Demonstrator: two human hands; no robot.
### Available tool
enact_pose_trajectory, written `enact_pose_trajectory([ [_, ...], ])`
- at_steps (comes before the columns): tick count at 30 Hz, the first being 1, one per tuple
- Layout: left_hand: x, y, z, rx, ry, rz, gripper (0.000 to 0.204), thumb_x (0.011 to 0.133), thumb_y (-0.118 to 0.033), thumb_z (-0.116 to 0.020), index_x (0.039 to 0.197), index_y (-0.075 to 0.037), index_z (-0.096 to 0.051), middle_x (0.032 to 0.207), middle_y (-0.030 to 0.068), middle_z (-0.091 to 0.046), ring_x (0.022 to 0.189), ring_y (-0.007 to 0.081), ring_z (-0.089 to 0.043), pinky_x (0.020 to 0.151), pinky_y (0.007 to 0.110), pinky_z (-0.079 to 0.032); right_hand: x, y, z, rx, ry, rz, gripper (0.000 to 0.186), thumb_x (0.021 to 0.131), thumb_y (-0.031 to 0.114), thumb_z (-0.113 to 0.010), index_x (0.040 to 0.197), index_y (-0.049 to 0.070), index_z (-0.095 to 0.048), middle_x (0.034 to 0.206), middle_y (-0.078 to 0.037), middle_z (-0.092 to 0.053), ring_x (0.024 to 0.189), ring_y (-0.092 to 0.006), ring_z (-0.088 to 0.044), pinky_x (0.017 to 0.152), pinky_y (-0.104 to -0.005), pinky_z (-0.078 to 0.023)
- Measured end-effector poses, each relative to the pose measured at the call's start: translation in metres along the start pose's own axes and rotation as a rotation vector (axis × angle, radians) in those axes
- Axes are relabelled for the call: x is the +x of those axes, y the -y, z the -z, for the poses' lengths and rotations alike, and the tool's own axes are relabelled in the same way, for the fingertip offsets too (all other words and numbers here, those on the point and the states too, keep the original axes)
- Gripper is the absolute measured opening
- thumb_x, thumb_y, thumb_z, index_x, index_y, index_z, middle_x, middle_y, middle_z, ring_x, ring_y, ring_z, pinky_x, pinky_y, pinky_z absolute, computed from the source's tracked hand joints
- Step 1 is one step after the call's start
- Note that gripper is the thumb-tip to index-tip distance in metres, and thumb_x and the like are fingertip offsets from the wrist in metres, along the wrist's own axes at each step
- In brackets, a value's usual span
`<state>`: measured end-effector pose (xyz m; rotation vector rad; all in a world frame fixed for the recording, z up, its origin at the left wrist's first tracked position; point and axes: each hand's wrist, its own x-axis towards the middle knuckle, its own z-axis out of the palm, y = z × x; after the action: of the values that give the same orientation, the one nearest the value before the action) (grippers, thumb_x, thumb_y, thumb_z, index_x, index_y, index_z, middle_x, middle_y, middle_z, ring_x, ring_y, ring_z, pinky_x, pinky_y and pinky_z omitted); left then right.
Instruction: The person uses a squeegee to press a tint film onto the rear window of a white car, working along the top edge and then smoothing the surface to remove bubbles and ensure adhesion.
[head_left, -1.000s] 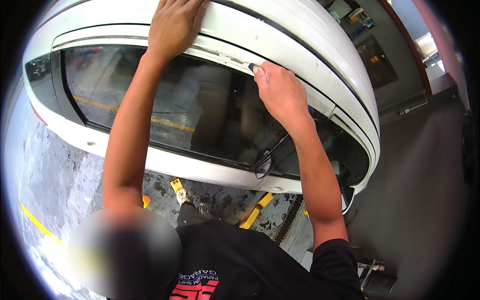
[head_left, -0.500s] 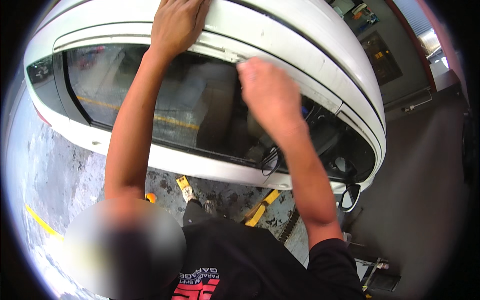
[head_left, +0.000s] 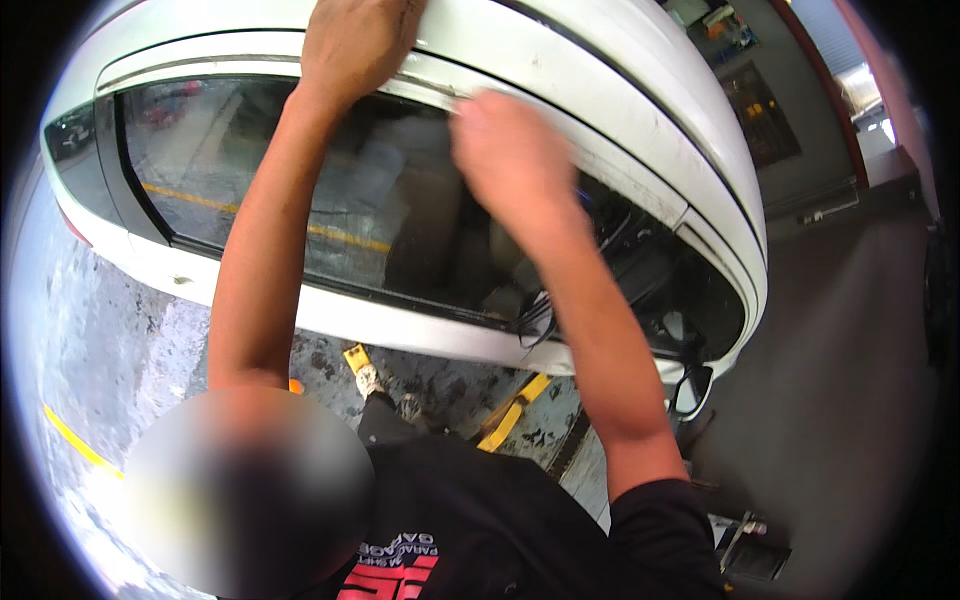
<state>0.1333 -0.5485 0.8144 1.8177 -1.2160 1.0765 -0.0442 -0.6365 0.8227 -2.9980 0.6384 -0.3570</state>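
Observation:
A white car (head_left: 640,120) stands across the view. My left hand (head_left: 355,40) lies on its roof edge at the top, fingers flat and partly cut off by the frame, with nothing visible in it. My right hand (head_left: 510,150) is at the upper edge of the dark side window (head_left: 400,230), by the long trim strip (head_left: 430,92); motion smears it, and whatever it may hold cannot be made out.
A side mirror (head_left: 692,388) sticks out at the car's front end. Yellow metal lift arms (head_left: 512,415) lie on the stained floor (head_left: 170,330) near my feet. A grey wall with a panel (head_left: 755,110) and a dark surface (head_left: 820,350) are on the right.
My right hand, earlier pinching a small black object, has moved left and up along the trim and is now blurred. My left hand stays in place on the car.

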Motion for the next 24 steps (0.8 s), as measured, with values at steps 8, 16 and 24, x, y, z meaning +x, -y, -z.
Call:
enact_pose_trajectory([
  [8, 0.002, 0.008, 0.001, 0.005, -0.045, -0.042, 0.022, 0.095, -0.010, -0.059, 0.114, -0.006, -0.067, 0.116, 0.0138, -0.066, 0.113, 0.0345, -0.059, 0.098, 0.045, -0.045, -0.030, -0.027, 0.033, 0.151, -0.036, -0.193, 0.034, 0.106, 0.032, -0.050, 0.097, 0.004, -0.068, 0.091, -0.022, -0.073, 0.091, -0.0442, -0.069, 0.080, -0.0558, -0.053],
  [16, 0.005, 0.000, -0.001, -0.025, -0.068, -0.045, 0.022, 0.094, -0.010, -0.059, 0.114, -0.007, -0.067, 0.115, 0.0134, -0.065, 0.112, 0.0343, -0.059, 0.097, 0.044, -0.045, -0.014, -0.044, 0.020, 0.148, 0.035, -0.158, 0.037, 0.106, 0.031, -0.050, 0.095, 0.002, -0.069, 0.092, -0.022, -0.072, 0.091, -0.0433, -0.068, 0.081, -0.0531, -0.053],
  [24, 0.001, 0.004, 0.000, 0.000, -0.035, -0.024, 0.023, 0.094, -0.009, -0.058, 0.114, -0.006, -0.067, 0.115, 0.0133, -0.065, 0.112, 0.0338, -0.059, 0.097, 0.044, -0.044, -0.010, -0.009, 0.012, -0.001, -0.024, -0.143, 0.034, 0.104, 0.029, -0.053, 0.092, 0.005, -0.072, 0.089, -0.022, -0.074, 0.086, -0.0406, -0.073, 0.079, -0.0520, -0.058],
])
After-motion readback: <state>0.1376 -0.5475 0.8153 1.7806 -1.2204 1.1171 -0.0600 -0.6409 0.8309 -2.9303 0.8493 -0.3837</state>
